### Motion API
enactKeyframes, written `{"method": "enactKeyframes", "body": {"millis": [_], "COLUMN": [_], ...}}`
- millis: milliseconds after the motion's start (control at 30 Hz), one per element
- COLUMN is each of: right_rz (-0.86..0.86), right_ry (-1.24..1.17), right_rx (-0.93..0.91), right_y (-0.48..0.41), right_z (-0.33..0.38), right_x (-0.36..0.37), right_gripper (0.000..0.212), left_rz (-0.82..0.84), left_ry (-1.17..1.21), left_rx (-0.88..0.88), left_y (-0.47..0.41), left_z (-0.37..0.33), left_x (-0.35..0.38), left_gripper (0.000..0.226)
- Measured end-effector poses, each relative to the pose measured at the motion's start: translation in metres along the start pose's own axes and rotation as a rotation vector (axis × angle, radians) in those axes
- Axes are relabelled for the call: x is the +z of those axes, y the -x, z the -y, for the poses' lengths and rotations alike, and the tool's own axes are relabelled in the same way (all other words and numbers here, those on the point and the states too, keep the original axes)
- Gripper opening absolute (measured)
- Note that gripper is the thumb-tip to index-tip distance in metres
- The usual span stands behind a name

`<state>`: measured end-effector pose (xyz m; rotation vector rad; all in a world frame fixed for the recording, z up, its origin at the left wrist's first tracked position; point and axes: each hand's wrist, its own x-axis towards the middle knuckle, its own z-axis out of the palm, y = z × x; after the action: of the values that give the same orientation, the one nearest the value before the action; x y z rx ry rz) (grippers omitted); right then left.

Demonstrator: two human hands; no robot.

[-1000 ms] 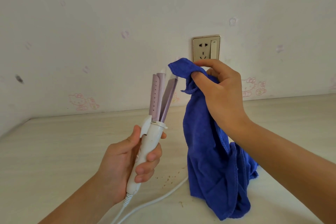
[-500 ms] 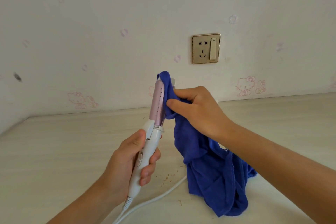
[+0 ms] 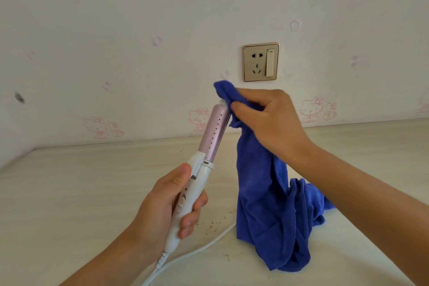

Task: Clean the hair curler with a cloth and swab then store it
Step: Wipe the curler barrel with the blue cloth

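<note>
1. Cord (image 3: 204, 246) is left trailing over the table (image 3: 69, 193) below the left hand (image 3: 160, 211); it could be snagged by the hanging cloth (image 3: 262, 193) and the tool jerked.
2. The hair curler (image 3: 201, 170) is held tilted above the table, its white handle (image 3: 196, 182) gripped by the curled left fingers and thumb; the slider switch (image 3: 181, 203) beside the thumb could be nudged.
3. Brown crumbs (image 3: 212, 225) are scattered near the cloth's lower folds, which rest on the table; grit could be carried up onto the barrel (image 3: 212, 134).
4. The cloth's top is pinched by the right hand (image 3: 269, 121) against the lilac barrel's tip; if only the outside is rubbed, the inner faces could be missed.
</note>
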<state>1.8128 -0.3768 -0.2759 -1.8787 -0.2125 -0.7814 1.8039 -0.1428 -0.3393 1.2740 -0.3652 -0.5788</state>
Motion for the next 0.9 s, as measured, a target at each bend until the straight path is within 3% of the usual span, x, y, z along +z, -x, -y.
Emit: {"method": "enactKeyframes", "body": {"millis": [100,233,433,533,767,900], "right_rz": [0.132,0.174,-0.082,-0.084,0.252,0.408], "right_ry": [0.022,-0.084,-0.212,-0.245,0.015,0.028], "right_rx": [0.021,0.014,-0.045,-0.030,0.004,0.003], "right_y": [-0.001,-0.004,-0.007,-0.006,-0.001,0.013], "right_z": [0.000,0.000,0.004,0.003,0.001,0.005], "right_x": [0.004,-0.003,-0.003,-0.005,-0.001,0.012], "right_gripper": [0.026,0.028,0.031,0.026,0.019,0.029], "left_rz": [-0.030,-0.022,0.045,0.031,-0.013,-0.018], "left_ry": [-0.038,-0.066,-0.089,-0.149,-0.149,-0.104], "left_rx": [0.030,0.079,0.123,0.130,0.156,0.151], "left_y": [0.001,-0.001,-0.002,0.001,-0.002,-0.003], "left_z": [0.002,0.000,-0.002,0.002,0.002,-0.001], "left_x": [-0.001,-0.002,0.003,0.004,0.001,-0.002], "left_gripper": [0.062,0.056,0.045,0.038,0.034,0.038]}}
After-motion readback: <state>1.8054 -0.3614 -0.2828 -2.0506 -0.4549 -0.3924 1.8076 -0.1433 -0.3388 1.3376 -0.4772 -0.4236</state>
